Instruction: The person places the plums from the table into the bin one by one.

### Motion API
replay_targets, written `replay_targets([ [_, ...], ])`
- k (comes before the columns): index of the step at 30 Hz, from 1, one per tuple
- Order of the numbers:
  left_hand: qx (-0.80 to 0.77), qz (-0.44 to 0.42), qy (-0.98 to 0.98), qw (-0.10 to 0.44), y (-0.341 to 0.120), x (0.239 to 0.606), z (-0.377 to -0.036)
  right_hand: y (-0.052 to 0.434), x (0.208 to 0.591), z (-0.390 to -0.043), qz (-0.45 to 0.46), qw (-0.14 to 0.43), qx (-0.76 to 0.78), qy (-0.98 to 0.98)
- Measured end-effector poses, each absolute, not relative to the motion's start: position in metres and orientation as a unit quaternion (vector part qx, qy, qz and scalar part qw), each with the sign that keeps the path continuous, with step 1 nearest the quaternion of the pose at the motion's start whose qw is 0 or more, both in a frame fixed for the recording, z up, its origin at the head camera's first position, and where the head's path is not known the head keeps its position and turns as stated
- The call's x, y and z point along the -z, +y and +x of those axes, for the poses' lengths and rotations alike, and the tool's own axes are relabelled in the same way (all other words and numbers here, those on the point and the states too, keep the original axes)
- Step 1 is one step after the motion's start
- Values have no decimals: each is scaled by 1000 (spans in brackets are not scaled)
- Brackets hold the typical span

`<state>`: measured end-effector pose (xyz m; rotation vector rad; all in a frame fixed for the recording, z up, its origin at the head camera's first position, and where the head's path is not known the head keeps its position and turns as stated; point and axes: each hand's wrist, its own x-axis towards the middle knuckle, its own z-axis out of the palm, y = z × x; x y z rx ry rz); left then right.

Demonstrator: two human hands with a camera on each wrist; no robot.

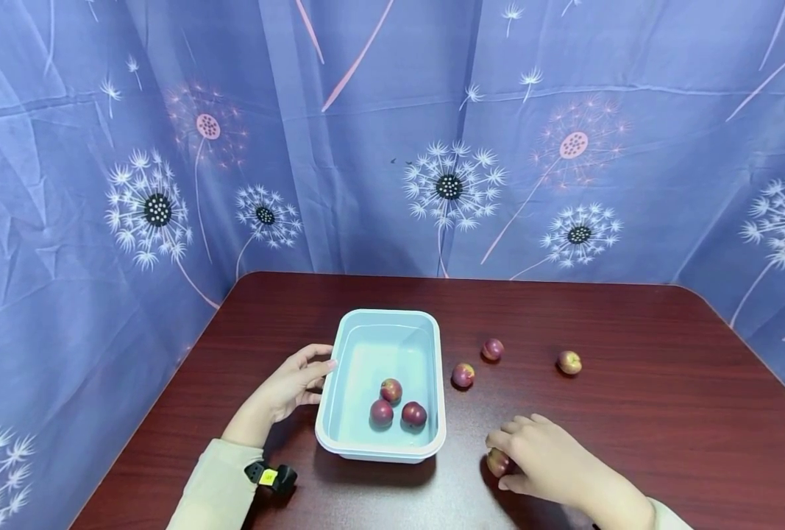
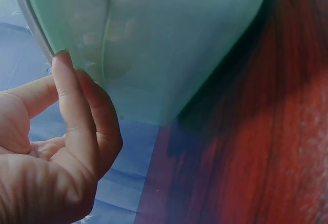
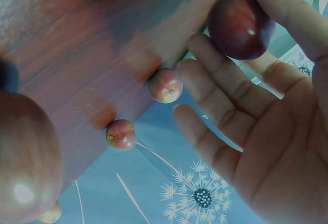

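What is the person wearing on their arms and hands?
Both hands are bare: the left hand and the right hand. Each arm has a pale cream sleeve. A small black device with a yellow label sits at the left wrist.

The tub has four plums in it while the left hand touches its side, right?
Not quite. The head view shows three plums in the tub, not four. The rest holds: the left hand touches its side, fingertips against the wall in the left wrist view.
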<state>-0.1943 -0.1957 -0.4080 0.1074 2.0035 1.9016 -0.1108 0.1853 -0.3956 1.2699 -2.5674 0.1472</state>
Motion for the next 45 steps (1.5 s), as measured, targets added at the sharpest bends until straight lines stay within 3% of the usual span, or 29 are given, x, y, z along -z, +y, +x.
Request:
replay_targets([
  [27,-671,43,716,186,-194,406,-193,170,384,-116,402,255,-53,-878],
  [45,-671,41,716,189,-195,411,-196,155,376,-120,370,275,-76,-884],
])
